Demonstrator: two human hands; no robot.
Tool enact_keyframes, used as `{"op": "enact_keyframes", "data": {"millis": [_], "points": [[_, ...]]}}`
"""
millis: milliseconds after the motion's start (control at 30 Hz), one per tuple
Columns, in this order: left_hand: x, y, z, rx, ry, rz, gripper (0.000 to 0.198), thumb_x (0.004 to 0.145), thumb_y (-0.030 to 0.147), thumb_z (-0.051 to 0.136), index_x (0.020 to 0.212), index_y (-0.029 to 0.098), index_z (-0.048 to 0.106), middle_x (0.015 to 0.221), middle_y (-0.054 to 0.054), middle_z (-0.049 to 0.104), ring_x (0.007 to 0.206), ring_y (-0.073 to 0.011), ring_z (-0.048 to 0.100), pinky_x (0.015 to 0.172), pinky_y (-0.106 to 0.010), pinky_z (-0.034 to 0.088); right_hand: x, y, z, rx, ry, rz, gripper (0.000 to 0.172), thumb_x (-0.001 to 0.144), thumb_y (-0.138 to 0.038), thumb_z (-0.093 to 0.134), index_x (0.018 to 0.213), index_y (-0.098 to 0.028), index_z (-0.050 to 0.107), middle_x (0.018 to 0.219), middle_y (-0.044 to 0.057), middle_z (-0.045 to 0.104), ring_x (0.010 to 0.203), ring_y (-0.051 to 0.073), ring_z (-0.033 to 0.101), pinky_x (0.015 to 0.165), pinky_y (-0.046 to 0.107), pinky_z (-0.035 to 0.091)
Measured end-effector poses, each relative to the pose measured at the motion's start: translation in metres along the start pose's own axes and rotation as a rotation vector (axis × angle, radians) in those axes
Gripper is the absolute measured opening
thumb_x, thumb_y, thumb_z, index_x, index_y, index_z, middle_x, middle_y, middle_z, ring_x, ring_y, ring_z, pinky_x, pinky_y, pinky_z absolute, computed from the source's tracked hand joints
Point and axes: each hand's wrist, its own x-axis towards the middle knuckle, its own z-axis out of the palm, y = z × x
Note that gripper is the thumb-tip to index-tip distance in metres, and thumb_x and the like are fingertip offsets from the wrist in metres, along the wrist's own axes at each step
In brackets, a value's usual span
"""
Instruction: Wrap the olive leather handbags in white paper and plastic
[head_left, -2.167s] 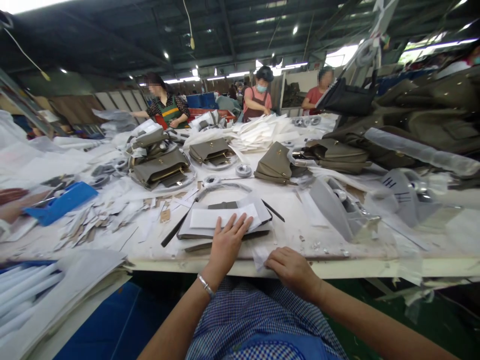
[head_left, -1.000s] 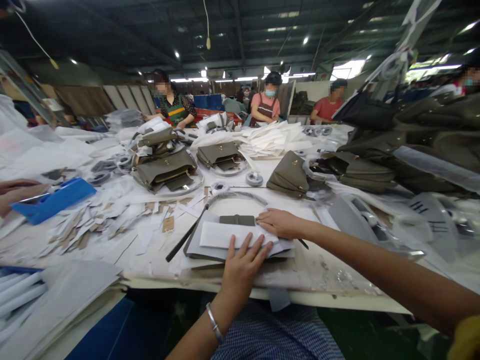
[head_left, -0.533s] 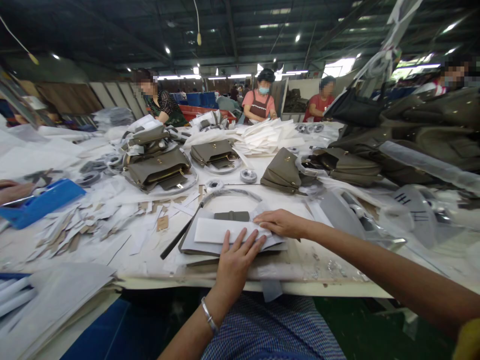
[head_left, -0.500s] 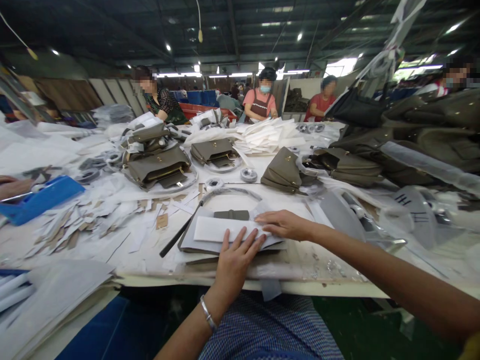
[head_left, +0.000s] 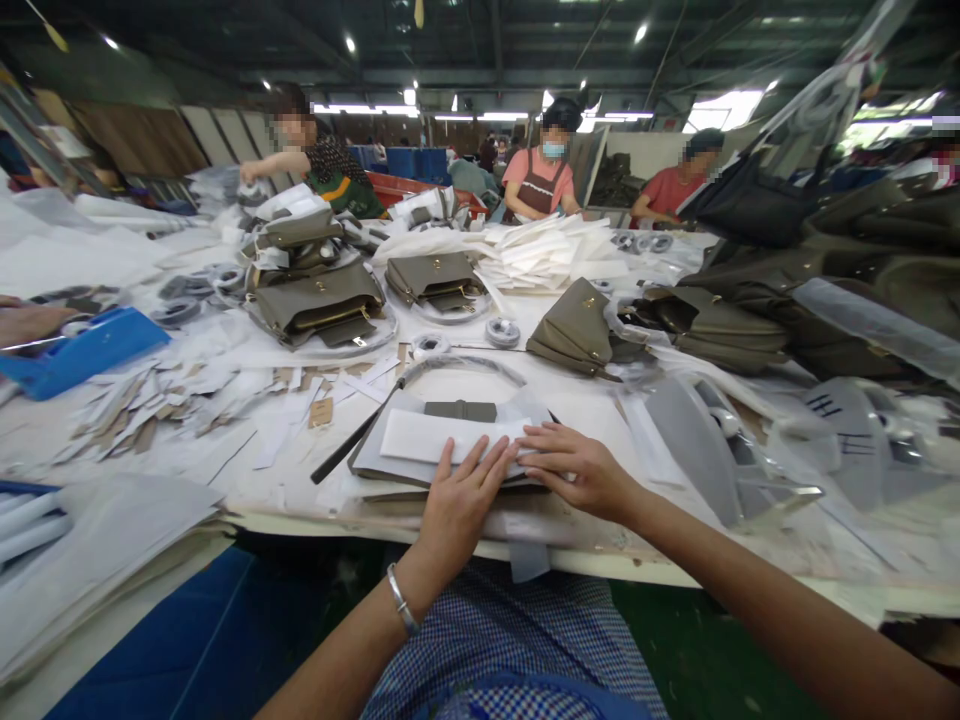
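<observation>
An olive handbag [head_left: 405, 470] lies flat near the table's front edge, its wrapped handle [head_left: 465, 362] arching away from me. Across it rests a white foam strip [head_left: 420, 437] over a pale sheet. My left hand [head_left: 469, 490] lies with fingers stretched out on the strip's lower edge. From the right, my right hand [head_left: 574, 465] reaches flat onto the strip's right end, fingers extended and nearly touching those of the left. The strip's right end is partly hidden under the hands. A dark strap [head_left: 349, 445] sticks out on the bag's left.
More olive handbags [head_left: 319, 310] stand farther back, beside a heap of white sheets [head_left: 551, 250]. Paper scraps [head_left: 157, 395] and a blue tray [head_left: 82, 350] are at left. Grey plastic pieces [head_left: 694, 440] lie at right. Several people work across the table.
My right hand has shifted slightly down over the strip, closer to my left hand. The view has tilted a little. A co-worker at back left has stretched an arm out leftward.
</observation>
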Motion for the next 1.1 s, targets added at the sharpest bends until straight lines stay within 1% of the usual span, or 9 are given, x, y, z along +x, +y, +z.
{"op": "enact_keyframes", "data": {"millis": [167,367,500,633,733,833,933,1000,1100], "points": [[0.000,0.000,0.001,-0.002,-0.021,-0.017,0.056,0.103,0.021,0.031,0.156,0.026,0.014,0.158,-0.001,0.032,0.147,-0.0180,0.029,0.122,-0.054,0.018,-0.003,-0.007,0.006,-0.073,0.107,-0.128,0.025,0.094,-0.014,0.057,0.114,-0.021,0.068,0.115,0.006,0.074,0.113,0.020,0.067,0.110,0.048,0.046],[0.001,0.001,0.000,0.000,-0.016,-0.018,0.056,0.102,0.023,0.034,0.155,0.028,0.018,0.156,-0.002,0.035,0.146,-0.0193,0.031,0.121,-0.054,0.022,-0.006,-0.020,0.008,-0.099,0.194,-0.112,0.018,0.092,-0.012,0.058,0.105,-0.019,0.069,0.110,0.007,0.075,0.104,0.017,0.070,0.105,0.042,0.052],[0.001,0.001,0.001,-0.026,-0.015,-0.022,0.055,0.101,0.023,0.037,0.154,0.031,0.022,0.156,0.000,0.036,0.145,-0.0200,0.033,0.121,-0.054,0.022,-0.013,-0.027,0.010,-0.179,0.178,-0.159,0.018,0.091,-0.011,0.063,0.107,-0.017,0.068,0.111,0.007,0.075,0.108,0.018,0.069,0.107,0.042,0.050],[0.002,0.000,-0.001,-0.093,-0.036,-0.039,0.058,0.099,0.018,0.040,0.153,0.033,0.026,0.156,0.002,0.037,0.146,-0.0202,0.032,0.121,-0.055,0.020,-0.023,-0.024,0.016,-0.237,0.161,-0.209,0.023,0.091,-0.012,0.064,0.113,-0.015,0.067,0.118,0.008,0.073,0.116,0.019,0.065,0.109,0.042,0.048],[0.004,-0.001,-0.010,-0.178,-0.052,-0.050,0.065,0.092,0.013,0.048,0.152,0.032,0.030,0.155,0.001,0.040,0.145,-0.0213,0.033,0.122,-0.054,0.015,-0.029,-0.018,0.022,-0.244,0.158,-0.230,0.026,0.091,-0.014,0.064,0.117,-0.016,0.067,0.121,0.008,0.071,0.122,0.020,0.061,0.109,0.042,0.048],[0.008,0.000,-0.021,-0.291,-0.095,-0.060,0.074,0.085,0.021,0.059,0.152,0.029,0.030,0.154,-0.001,0.041,0.145,-0.0244,0.033,0.123,-0.055,0.012,-0.034,-0.014,0.027,-0.240,0.161,-0.232,0.029,0.091,-0.014,0.064,0.120,-0.016,0.066,0.122,0.008,0.070,0.125,0.019,0.059,0.110,0.042,0.047],[0.013,0.004,-0.025,-0.318,-0.082,-0.123,0.062,0.091,0.036,0.056,0.149,0.030,0.035,0.149,-0.002,0.048,0.142,-0.0239,0.039,0.121,-0.055,0.016,-0.036,-0.012,0.031,-0.236,0.176,-0.233,0.029,0.090,-0.013,0.065,0.119,-0.015,0.066,0.123,0.009,0.069,0.126,0.020,0.057,0.111,0.043,0.047],[0.016,0.008,-0.020,-0.262,-0.025,-0.161,0.047,0.098,0.041,0.048,0.143,0.033,0.044,0.146,0.000,0.053,0.139,-0.0228,0.044,0.121,-0.055,0.018,-0.037,-0.011,0.033,-0.239,0.188,-0.237,0.026,0.091,-0.012,0.064,0.117,-0.016,0.067,0.124,0.010,0.069,0.126,0.021,0.057,0.109,0.044,0.048],[0.016,0.011,-0.006,-0.164,0.054,-0.149,0.040,0.099,0.042,0.046,0.138,0.036,0.051,0.144,0.001,0.054,0.136,-0.0233,0.048,0.120,-0.056,0.018,-0.037,-0.012,0.034,-0.247,0.215,-0.255,0.023,0.092,-0.013,0.062,0.114,-0.018,0.067,0.123,0.009,0.070,0.124,0.021,0.059,0.107,0.043,0.050]]}}
